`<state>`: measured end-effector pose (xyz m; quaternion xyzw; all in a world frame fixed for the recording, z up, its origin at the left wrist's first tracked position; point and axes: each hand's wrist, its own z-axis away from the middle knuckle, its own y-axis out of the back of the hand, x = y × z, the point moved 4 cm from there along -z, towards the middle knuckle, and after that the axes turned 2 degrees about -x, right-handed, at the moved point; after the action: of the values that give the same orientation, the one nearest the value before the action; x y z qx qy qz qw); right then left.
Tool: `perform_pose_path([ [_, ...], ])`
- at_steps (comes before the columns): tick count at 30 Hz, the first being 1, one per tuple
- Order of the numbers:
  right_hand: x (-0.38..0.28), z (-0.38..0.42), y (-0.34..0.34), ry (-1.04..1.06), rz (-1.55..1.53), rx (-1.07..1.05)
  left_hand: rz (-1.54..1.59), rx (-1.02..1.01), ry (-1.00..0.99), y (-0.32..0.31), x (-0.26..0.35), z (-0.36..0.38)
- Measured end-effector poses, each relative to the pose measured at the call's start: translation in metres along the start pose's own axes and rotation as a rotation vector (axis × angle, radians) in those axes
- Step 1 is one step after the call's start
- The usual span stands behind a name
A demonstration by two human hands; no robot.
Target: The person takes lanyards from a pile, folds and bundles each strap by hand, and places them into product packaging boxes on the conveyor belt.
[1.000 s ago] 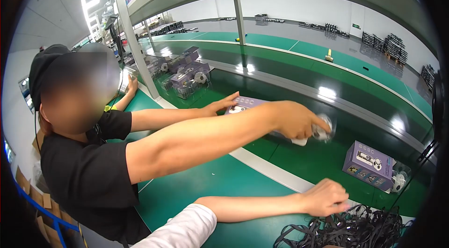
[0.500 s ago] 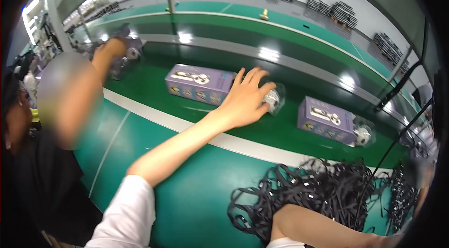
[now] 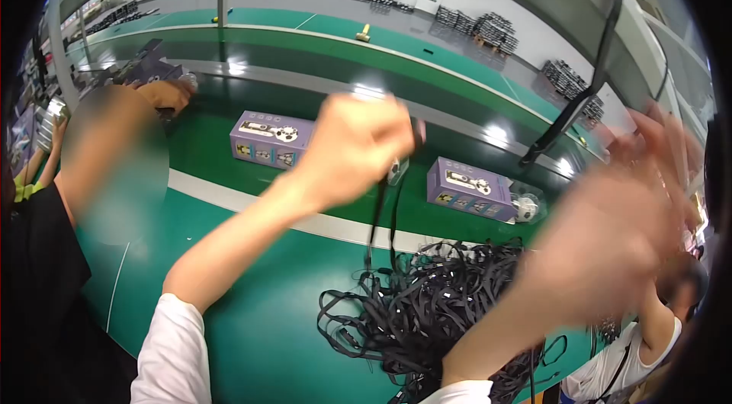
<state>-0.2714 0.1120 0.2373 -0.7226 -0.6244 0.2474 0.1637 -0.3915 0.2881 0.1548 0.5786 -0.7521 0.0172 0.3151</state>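
My left hand (image 3: 358, 149) is raised over the belt, its fingers closed on a black strap (image 3: 393, 215) that hangs toward the table. In front of me lies a heap of tangled black straps (image 3: 435, 305) with small shiny fittings. My right hand (image 3: 602, 240) is lifted on the right, close to the camera and smeared by motion; I cannot make out its fingers. A purple printed box (image 3: 267, 137) lies partly behind my left hand. Between my hands sits a second purple box (image 3: 469, 189), with a black-and-white ball in clear plastic (image 3: 526, 207) at its right end.
The green belt (image 3: 335, 213) runs across in front, edged by a pale rail (image 3: 206, 189). A co-worker's hand (image 3: 164, 95) reaches toward packages on the left. Another person (image 3: 633, 351) is at the right. A black cable (image 3: 572, 122) hangs from the frame.
My left hand has gone from spread over the ball package to closed on a strap. My right hand has come up into view. The view has turned right.
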Motion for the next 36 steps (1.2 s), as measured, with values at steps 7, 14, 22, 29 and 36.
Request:
perform_pose_path([
  [7, 0.117, 0.098, -0.014, -1.018, 0.161, -0.683, 0.072, -0.055, 0.000, 0.046, 0.047, -0.062],
  [14, 0.092, 0.077, 0.016, -1.268, 0.327, -0.638, 0.044, 0.305, 0.162, 0.115, 0.005, -0.041],
  [22, 0.087, -0.010, -0.062, -0.888, 0.302, -0.519, 1.132, -0.401, 0.188, -0.012, 0.030, -0.004],
  [29, 0.042, -0.044, -0.059, -0.679, 0.246, -0.410, 1.268, -0.530, 0.371, -0.004, 0.027, 0.001],
  [36, 0.062, 0.020, 0.017, -0.549, 0.572, -0.218, 0.448, -0.307, 0.179, 0.042, -0.002, -0.006],
])
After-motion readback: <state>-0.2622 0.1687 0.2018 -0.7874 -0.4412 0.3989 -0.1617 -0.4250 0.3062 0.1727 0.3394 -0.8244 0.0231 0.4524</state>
